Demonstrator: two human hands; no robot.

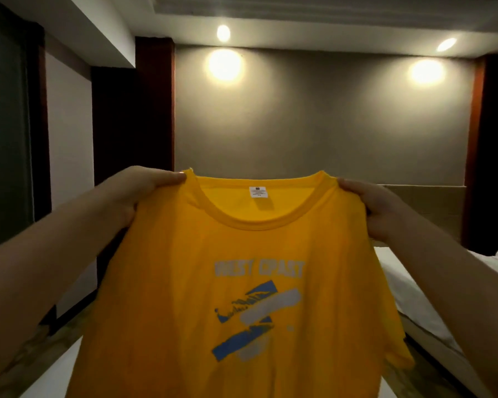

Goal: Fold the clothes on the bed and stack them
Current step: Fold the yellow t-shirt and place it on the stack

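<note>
Left hand point(133, 193) and right hand point(377, 208), apart, pinch yellow T-shirt point(242, 311) shoulders; hem cut off below; print blurred.

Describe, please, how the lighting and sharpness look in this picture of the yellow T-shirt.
Head view: dim and warm; ceiling spotlights cast blown-out glare patches on the grey wall; the yellow T-shirt, held by the left hand and right hand, has soft, blurred printed lettering; wide-angle distortion bends the edges.
</note>
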